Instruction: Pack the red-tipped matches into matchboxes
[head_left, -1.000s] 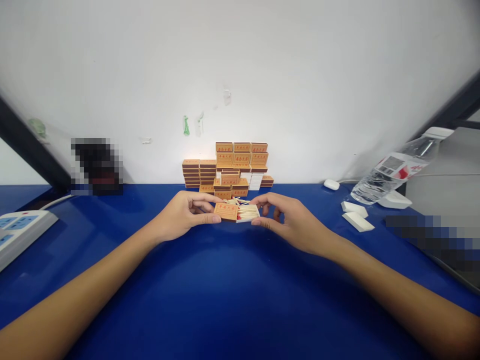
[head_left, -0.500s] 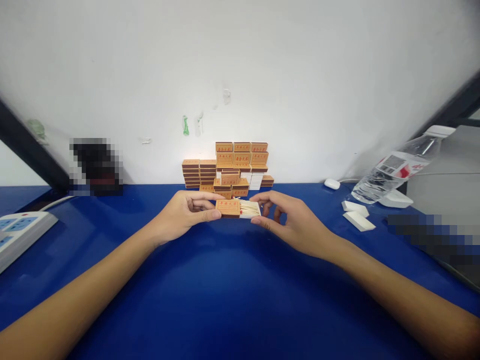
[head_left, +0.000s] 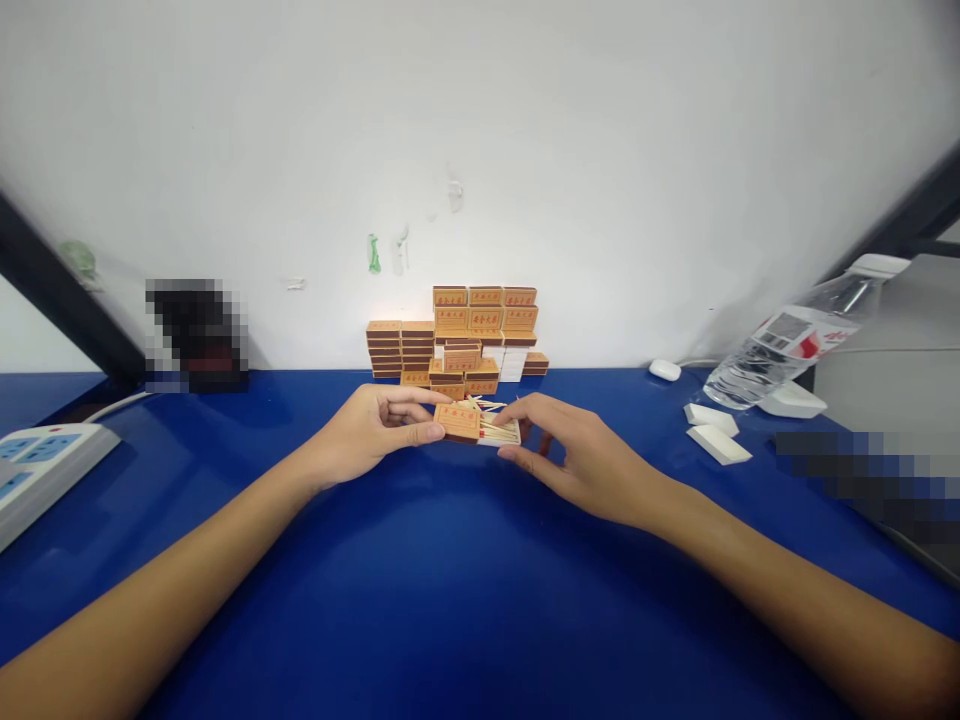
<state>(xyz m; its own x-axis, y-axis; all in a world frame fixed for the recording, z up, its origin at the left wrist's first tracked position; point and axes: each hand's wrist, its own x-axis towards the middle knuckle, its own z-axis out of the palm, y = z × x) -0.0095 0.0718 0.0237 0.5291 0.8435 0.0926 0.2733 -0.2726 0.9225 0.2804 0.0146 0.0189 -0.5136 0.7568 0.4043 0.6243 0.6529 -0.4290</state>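
An orange matchbox [head_left: 459,421] is held just above the blue table [head_left: 450,580], its white tray of matches [head_left: 501,431] slid partly out to the right. My left hand [head_left: 375,430] pinches the orange sleeve between thumb and fingers. My right hand [head_left: 570,445] is closed on the tray's right end, thumb below and fingers above. A few loose matches [head_left: 486,404] lie on the table just behind the box.
Stacks of orange matchboxes [head_left: 465,335] stand against the white wall behind my hands. A white power strip [head_left: 37,470] lies at the left. At the right are a plastic water bottle [head_left: 787,345], white blocks [head_left: 716,432] and a small white earbud case [head_left: 664,370].
The tray has slid further into the sleeve: less of the matches shows now. Both hands and the box have stayed almost in place.
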